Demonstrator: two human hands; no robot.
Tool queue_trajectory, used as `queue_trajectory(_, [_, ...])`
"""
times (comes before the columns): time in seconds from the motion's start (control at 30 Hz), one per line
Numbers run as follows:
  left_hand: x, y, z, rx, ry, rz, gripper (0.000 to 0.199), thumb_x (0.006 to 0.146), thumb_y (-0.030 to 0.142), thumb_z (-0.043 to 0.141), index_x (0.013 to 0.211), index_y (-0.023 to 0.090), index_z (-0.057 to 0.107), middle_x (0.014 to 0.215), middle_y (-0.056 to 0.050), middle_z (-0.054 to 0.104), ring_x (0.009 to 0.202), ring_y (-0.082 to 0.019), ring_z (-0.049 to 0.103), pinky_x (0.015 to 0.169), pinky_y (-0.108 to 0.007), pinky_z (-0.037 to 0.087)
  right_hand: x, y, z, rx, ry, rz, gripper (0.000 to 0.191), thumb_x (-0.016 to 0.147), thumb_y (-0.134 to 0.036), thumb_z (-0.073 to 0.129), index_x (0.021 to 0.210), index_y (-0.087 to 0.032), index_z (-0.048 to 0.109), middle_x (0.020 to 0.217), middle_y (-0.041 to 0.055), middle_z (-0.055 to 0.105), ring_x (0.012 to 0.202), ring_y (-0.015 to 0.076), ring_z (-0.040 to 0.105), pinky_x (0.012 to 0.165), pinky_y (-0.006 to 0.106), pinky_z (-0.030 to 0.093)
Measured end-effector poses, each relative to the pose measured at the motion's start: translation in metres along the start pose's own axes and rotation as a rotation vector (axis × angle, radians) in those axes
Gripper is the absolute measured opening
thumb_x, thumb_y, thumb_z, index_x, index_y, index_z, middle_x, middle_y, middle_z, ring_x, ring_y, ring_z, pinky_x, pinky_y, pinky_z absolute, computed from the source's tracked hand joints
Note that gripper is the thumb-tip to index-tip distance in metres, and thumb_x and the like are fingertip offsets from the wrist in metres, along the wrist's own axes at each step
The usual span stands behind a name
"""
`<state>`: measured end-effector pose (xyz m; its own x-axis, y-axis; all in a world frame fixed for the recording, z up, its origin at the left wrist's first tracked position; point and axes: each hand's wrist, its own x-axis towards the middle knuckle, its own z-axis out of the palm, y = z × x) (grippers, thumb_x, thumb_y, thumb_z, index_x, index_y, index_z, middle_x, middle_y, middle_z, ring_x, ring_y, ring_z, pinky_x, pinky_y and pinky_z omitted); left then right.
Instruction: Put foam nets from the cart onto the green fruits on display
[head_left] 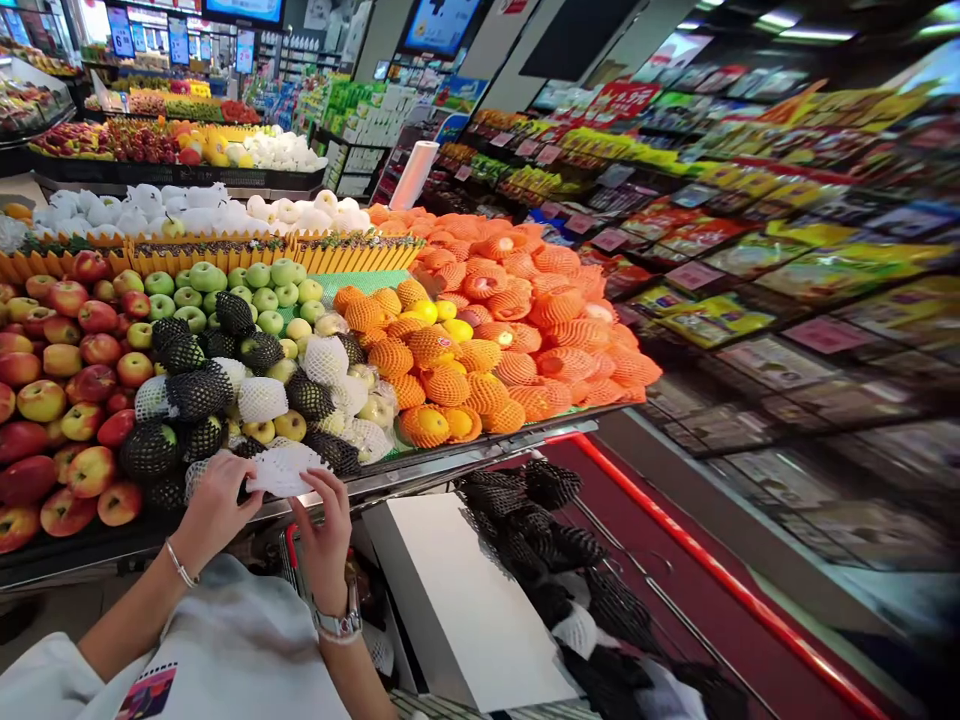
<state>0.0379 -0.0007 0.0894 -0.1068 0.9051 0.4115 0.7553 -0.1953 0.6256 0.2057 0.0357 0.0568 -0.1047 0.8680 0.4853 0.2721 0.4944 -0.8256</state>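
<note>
At the front edge of the fruit stand, a white foam net sleeve is stretched flat between my hands. My left hand pinches its left end, and a dark bit, too small to name, shows beneath those fingers. On the other end, the fingers of my right hand are bent around the sleeve's edge. Whether any fruit is inside it I cannot tell. Just beyond lie fruits in black net sleeves and white net sleeves. Red apples are heaped to the left, green apples behind.
Orange-netted fruits fill the stand's right side. Below its metal edge stands a white box, next to a pile of black net sleeves by a red rail. Shelves of packaged goods rise at right, blurred.
</note>
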Motion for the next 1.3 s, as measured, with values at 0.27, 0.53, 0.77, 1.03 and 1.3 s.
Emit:
queue_trajectory(0.27, [-0.005,-0.006,0.009,-0.230,-0.024,0.026,0.011,0.084,0.013,0.051,0.088,0.023,0.047,0.124,-0.013,0.064,0.126,-0.026,0.055,0.103,-0.049,0.045,-0.010,-0.006,0.017,-0.068,0.083,-0.049,0.055,0.094,-0.019,0.054,0.144,-0.032,0.037,0.150,0.0142,0.033,0.129,0.0270,0.048,0.097,0.050,0.050])
queue_trajectory(0.53, [-0.011,-0.003,0.021,-0.759,-0.146,-0.240,0.018,0.097,0.043,0.040,0.102,0.026,0.041,0.144,-0.013,0.051,0.143,-0.021,0.037,0.116,-0.049,0.034,-0.026,-0.003,0.033,-0.051,0.164,-0.158,0.027,0.090,-0.017,0.059,0.115,-0.026,0.057,0.102,0.0062,0.058,0.096,0.0200,0.060,0.081,0.037,0.055])
queue_trajectory(0.77, [-0.012,-0.004,0.042,-0.851,-0.232,-0.243,0.043,0.096,0.060,0.027,0.112,0.024,0.046,0.152,-0.014,0.043,0.143,-0.022,0.037,0.119,-0.051,0.028,-0.008,0.019,0.048,0.136,0.020,0.062,0.030,0.094,-0.025,0.052,0.124,-0.022,0.052,0.106,0.0066,0.062,0.097,0.0189,0.061,0.087,0.036,0.051])
queue_trajectory(1.03, [-0.009,-0.026,0.058,-0.754,-0.182,-0.290,0.043,0.097,0.061,0.022,0.105,0.025,0.045,0.147,-0.013,0.048,0.147,-0.020,0.028,0.119,-0.053,0.024,0.017,0.058,0.061,-0.172,0.197,0.042,0.036,0.085,-0.025,0.062,0.120,-0.022,0.055,0.116,0.0105,0.050,0.106,0.0237,0.051,0.091,0.044,0.047])
queue_trajectory(1.3, [-0.009,-0.031,0.064,-0.460,-0.146,-0.257,0.018,0.097,0.030,0.037,0.103,0.022,0.052,0.135,-0.013,0.058,0.134,-0.023,0.048,0.113,-0.051,0.036,0.025,0.054,0.050,-0.082,0.103,-0.018,0.029,0.085,-0.013,0.049,0.105,-0.023,0.067,0.105,0.0074,0.056,0.099,0.0232,0.056,0.087,0.043,0.049])
